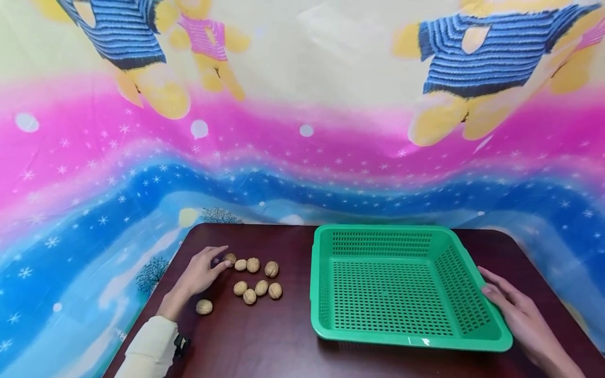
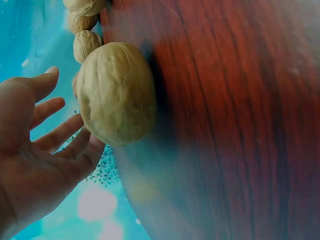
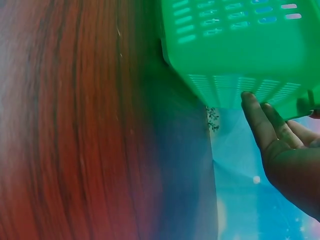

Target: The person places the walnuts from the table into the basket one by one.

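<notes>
At the left of the table, my left hand (image 1: 200, 270) reaches over a walnut (image 1: 229, 258), thumb and fingers to either side of it. The left wrist view shows that hand's fingers (image 2: 75, 142) spread and loosely bent, with a large near walnut (image 2: 119, 94) in front of them. Several more walnuts (image 1: 253, 264) lie to its right, and a lone walnut (image 1: 204, 307) sits by the wrist. My right hand (image 1: 524, 315) holds the right side of a green plastic basket (image 1: 378, 338), thumb at the rim, fingers (image 3: 260, 122) against its outer wall.
The dark reddish-brown table (image 1: 264, 346) has rounded far corners. A patterned cloth (image 1: 302, 157) with bears and snowflakes hangs behind it and around its sides. The perforated basket stands on the right half, with no walnuts visible inside.
</notes>
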Available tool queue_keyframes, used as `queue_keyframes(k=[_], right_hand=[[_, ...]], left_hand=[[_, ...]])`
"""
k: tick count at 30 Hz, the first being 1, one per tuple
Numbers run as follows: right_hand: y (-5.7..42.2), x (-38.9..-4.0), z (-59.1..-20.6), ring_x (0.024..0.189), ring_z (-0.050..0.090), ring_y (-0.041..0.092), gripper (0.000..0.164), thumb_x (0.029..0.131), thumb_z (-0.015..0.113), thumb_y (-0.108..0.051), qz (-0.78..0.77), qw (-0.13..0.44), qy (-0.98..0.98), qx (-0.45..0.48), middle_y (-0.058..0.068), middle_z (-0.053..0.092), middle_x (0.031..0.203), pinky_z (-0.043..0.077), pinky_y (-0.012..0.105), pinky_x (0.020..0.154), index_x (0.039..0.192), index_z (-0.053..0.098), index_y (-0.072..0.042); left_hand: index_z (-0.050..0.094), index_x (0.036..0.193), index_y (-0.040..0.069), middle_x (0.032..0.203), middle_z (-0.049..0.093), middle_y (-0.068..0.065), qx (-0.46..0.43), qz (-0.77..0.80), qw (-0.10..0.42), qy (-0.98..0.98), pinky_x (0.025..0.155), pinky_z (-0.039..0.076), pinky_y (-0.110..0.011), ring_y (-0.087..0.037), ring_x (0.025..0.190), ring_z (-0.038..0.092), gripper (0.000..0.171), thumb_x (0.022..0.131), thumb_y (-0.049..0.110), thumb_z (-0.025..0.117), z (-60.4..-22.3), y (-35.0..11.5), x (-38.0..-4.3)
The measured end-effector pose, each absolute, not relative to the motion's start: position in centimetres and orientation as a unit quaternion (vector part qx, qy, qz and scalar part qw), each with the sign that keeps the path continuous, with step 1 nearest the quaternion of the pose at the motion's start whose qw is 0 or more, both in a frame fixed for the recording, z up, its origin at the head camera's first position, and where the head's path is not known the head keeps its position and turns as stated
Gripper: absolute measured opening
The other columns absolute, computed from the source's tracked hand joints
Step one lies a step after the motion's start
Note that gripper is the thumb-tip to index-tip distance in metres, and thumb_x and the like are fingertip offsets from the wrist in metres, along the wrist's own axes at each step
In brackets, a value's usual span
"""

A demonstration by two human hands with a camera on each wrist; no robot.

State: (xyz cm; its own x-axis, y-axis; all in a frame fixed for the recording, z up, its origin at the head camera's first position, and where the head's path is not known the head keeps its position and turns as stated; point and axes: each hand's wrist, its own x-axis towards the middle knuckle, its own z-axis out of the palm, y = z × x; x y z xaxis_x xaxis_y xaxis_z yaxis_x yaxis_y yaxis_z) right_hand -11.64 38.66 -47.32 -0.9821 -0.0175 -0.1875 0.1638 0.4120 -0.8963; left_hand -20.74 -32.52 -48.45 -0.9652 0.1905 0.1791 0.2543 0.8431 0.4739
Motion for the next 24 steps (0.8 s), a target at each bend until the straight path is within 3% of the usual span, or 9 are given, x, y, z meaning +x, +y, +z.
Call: queue_keyframes(k=[7, 13, 24], right_hand=[[37.2, -12.0, -47.9, 0.093, 0.075, 0.0, 0.07, 0.117, 0.04, -0.046, -0.526, 0.052, 0.848, 0.042, -0.049, 0.049, 0.111, 0.064, 0.04, 0.071, 0.174, 0.016, -0.016], [36.8, -12.6, -47.8, 0.089, 0.08, 0.013, 0.069, 0.117, 0.041, -0.045, -0.54, 0.047, 0.839, 0.042, -0.045, 0.058, 0.108, 0.064, 0.041, 0.069, 0.173, 0.018, -0.012], [36.5, -12.8, -48.1, 0.091, 0.078, 0.007, 0.067, 0.117, 0.042, -0.043, -0.538, 0.035, 0.842, 0.037, -0.044, 0.061, 0.109, 0.063, 0.039, 0.07, 0.172, 0.022, -0.011]], left_hand=[[0.06, 0.15, 0.0, 0.14, 0.064, -0.026, -0.093, -0.275, 0.032, -0.956, 0.082, 0.056, -0.043, -0.017, 0.092, 0.068, 0.048, 0.106, 0.016, 0.07, -48.9, -33.0, -21.2], [0.066, 0.143, -0.001, 0.133, 0.068, -0.026, -0.085, -0.276, 0.028, -0.957, 0.076, 0.053, -0.038, -0.015, 0.086, 0.064, 0.041, 0.105, 0.015, 0.071, -49.2, -33.0, -21.3], [0.069, 0.136, 0.001, 0.127, 0.073, -0.022, -0.072, -0.289, 0.036, -0.954, 0.077, 0.057, -0.04, -0.021, 0.089, 0.071, 0.035, 0.104, 0.013, 0.072, -49.8, -32.8, -21.5]])
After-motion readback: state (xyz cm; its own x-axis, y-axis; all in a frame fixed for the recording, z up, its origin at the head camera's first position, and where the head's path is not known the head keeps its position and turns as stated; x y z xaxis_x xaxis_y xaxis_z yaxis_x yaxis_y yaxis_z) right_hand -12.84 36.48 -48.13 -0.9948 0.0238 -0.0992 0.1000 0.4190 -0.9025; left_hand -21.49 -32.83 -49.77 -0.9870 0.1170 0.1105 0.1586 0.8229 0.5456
